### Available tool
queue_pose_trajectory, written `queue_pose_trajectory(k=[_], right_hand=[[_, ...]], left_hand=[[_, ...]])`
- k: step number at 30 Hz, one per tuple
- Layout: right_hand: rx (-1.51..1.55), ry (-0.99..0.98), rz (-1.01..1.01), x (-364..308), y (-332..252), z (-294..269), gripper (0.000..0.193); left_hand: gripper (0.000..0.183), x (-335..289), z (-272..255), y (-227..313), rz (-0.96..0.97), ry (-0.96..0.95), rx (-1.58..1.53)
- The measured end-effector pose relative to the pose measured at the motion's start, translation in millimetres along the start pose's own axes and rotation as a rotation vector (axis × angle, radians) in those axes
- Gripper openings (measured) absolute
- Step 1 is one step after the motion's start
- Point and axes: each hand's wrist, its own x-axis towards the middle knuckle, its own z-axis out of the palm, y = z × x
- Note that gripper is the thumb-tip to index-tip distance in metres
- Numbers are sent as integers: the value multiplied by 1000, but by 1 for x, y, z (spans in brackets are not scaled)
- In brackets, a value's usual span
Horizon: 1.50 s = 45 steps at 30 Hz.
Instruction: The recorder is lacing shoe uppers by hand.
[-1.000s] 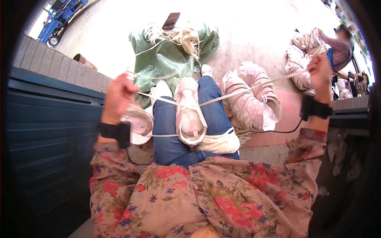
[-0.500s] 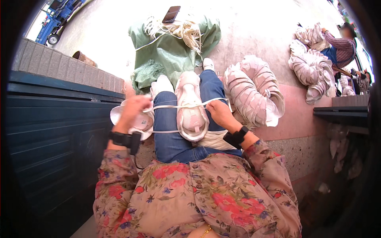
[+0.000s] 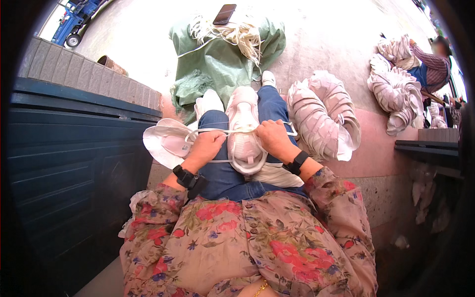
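A white and pale pink shoe upper [image 3: 244,148] lies lengthwise between my thighs, its rounded end toward me. A white shoelace [image 3: 213,130] crosses it, with loops hanging out on both sides. My left hand [image 3: 208,146] is closed beside the shoe's left edge, its fingers pinching the lace. My right hand [image 3: 275,140] is also closed on the lace at the shoe's right edge. The exact grip points are hidden by the fingers. Beyond my left hand, another white shoe upper [image 3: 167,142] rests by my left leg.
A green woven sack [image 3: 217,69] in front carries a bundle of pale laces [image 3: 242,42] and a phone [image 3: 224,14]. Stacked shoe uppers [image 3: 316,116] curl on the floor at right. A dark blue panelled side [image 3: 79,163] stands at left. Another person [image 3: 435,69] sits far right.
My left hand has come in from the left, over my thigh to the shoe's edge. My right hand stays near the shoe's right edge. The whole view has shifted slightly.
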Motion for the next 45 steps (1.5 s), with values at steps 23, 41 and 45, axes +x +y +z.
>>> queue_pose_trajectory(k=[23, 41, 45], right_hand=[[-72, 227, 105, -10, -9, 1, 17], [181, 139, 117, -19, -8, 4, 13], [405, 296, 92, -18, -9, 5, 10]], left_hand=[[12, 13, 15, 33, 436, 198, 842], [14, 7, 15, 40, 359, 187, 543], [7, 34, 33, 48, 635, 224, 652]])
